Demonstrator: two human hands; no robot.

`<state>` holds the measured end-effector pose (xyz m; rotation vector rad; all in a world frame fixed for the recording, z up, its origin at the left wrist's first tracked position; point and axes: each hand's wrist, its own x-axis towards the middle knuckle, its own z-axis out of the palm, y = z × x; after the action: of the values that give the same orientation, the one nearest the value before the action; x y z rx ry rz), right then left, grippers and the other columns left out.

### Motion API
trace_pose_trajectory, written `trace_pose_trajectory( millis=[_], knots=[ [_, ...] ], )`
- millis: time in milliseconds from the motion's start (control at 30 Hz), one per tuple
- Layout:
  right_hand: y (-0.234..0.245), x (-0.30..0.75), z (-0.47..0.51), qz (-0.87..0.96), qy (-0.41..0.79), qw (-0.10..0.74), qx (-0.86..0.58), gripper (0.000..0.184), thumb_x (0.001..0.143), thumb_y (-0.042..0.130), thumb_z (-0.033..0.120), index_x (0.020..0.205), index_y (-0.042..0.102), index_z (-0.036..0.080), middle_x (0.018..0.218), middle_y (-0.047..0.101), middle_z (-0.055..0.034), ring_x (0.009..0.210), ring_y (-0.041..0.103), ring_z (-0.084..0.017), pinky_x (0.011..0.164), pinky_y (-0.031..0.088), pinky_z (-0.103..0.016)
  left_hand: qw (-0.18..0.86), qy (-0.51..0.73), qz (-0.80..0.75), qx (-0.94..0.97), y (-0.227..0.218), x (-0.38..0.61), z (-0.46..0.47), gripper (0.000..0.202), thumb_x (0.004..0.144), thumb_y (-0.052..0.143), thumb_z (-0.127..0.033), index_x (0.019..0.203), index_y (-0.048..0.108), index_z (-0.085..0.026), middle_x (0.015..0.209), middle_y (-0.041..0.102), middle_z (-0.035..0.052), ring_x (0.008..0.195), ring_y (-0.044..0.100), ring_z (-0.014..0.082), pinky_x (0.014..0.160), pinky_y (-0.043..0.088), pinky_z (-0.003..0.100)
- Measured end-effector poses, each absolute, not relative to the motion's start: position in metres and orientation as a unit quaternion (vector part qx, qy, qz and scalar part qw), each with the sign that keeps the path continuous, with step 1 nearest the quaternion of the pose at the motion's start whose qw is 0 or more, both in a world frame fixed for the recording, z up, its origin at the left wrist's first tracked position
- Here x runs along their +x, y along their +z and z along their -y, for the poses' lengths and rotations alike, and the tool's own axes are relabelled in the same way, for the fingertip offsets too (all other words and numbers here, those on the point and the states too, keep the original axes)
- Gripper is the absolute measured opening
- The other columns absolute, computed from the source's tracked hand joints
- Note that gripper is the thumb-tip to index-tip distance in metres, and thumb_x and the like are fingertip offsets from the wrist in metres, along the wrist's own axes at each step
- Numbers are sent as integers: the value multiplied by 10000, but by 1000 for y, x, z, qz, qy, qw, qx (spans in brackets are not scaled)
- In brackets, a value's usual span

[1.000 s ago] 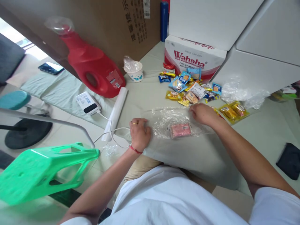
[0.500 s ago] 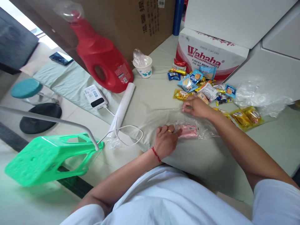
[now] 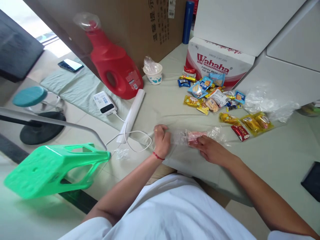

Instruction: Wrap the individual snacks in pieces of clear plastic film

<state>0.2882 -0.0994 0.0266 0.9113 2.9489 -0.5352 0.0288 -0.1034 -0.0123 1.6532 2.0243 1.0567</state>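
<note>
On the cloth-covered table in front of me lies a pink packet (image 3: 193,136) inside or under a crinkled clear plastic bag (image 3: 178,136). My left hand (image 3: 162,141), with a red string bracelet at the wrist, is curled closed at the bag's left end. My right hand (image 3: 212,149) has its fingers closed together at the packet's lower right part, partly covering it. Just beyond, a pile of wrapped snacks (image 3: 200,90) lies by the box. Nearer on the right are a red snack packet (image 3: 240,132) and yellow-wrapped snacks (image 3: 257,123).
A Wahaba-type water carton (image 3: 220,63), labelled "Wahaha", stands at the back. Leftward are a paper cup (image 3: 153,75), red jug (image 3: 116,66), white roll (image 3: 132,115) and power bank (image 3: 105,103) with a cable. Loose plastic (image 3: 270,101) lies right; a green stool (image 3: 52,168) stands left.
My left hand has moved left off the pink packet to the bag's end. My right hand has come from the snack pile down onto the packet. The plastic now stretches between them.
</note>
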Motion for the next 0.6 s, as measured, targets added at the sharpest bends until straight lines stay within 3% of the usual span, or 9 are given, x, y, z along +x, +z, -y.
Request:
trace_pose_trajectory(
  millis=[67,167,267,367,467,600],
  knots=[
    [28,288,99,-939,-180,-7,294,542,958,497,118,1489,581,190,1055,603,-135,981,558,-265,921,480,-419,158,322,-719,595,-8,29,100,304,1014,416,-342,1154,656,-220,1231,647,127,1191,548,286,1005,483,478],
    [31,289,97,-933,-196,-17,300,536,955,505,120,1475,596,211,1052,599,-124,981,562,-256,922,478,-410,172,209,-700,661,7,33,98,286,948,569,-459,966,700,-205,1319,647,166,1274,515,382,984,468,544],
    [30,289,95,-931,-206,-28,300,537,947,503,104,1460,614,221,1032,604,-114,962,564,-242,898,477,-387,274,201,-667,663,24,37,100,252,916,585,-380,738,617,-204,919,718,98,942,655,275,793,511,397],
    [26,286,94,-931,-207,-44,297,525,934,499,83,1421,650,211,1021,621,-117,962,563,-246,893,480,-393,408,258,-638,600,33,52,103,268,952,504,-357,732,570,-219,609,614,-6,602,608,170,593,461,286],
    [23,282,96,-930,-201,-60,303,469,917,517,88,1330,709,202,1050,637,-131,1008,555,-264,947,477,-437,459,260,-612,589,35,78,103,317,977,399,-264,757,621,-214,686,697,16,565,618,158,569,467,282],
    [27,292,105,-918,-256,-108,285,386,926,554,157,1259,740,218,1135,664,-141,1094,569,-277,995,470,-462,318,167,-623,695,31,104,102,318,1001,444,-259,875,734,-227,943,771,72,849,713,224,731,507,322]
  ],
)
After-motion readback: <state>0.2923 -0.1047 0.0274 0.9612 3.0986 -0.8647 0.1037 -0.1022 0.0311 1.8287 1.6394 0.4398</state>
